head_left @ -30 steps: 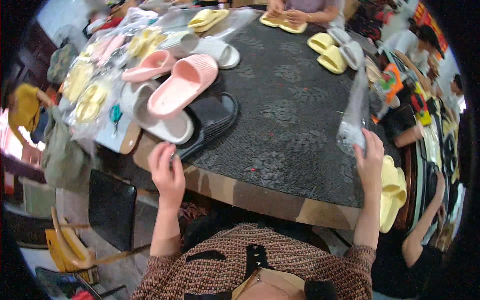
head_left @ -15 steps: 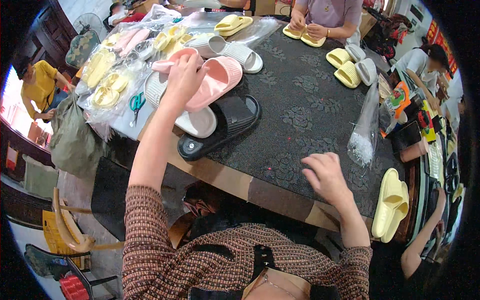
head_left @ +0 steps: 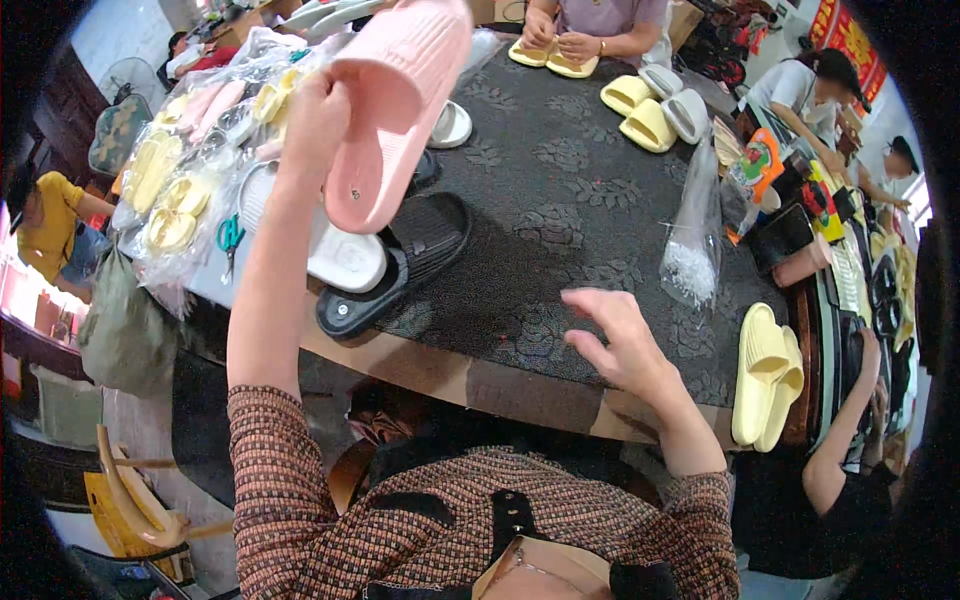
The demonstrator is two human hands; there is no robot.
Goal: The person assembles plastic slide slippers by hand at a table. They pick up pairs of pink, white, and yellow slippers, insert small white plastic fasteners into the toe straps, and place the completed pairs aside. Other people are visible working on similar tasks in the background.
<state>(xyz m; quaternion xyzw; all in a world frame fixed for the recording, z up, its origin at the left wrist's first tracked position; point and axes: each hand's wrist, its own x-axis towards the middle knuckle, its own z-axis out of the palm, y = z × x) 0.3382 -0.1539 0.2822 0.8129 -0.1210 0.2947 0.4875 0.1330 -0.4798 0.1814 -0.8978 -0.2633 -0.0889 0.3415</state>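
Head view: my left hand (head_left: 322, 112) grasps pink slipper (head_left: 372, 150) by its left side, raised over left part of desk (head_left: 540, 255). White slipper (head_left: 345, 260), black slipper (head_left: 435, 240) lie on desk, left. My right hand (head_left: 622, 338) free, fingers parted, near desk edge. Yellow slippers (head_left: 762, 365) near right.

- Upper right: red banner (head_left: 848, 50), yellow characters (head_left: 826, 22), not clearly legible.
- Upper left of centre: pink slide sandal (head_left: 392, 115), tiny heel mark (head_left: 355, 194), unreadable.
- Left of centre: black slide sandal (head_left: 428, 248), round pale heel mark (head_left: 343, 310), unreadable.
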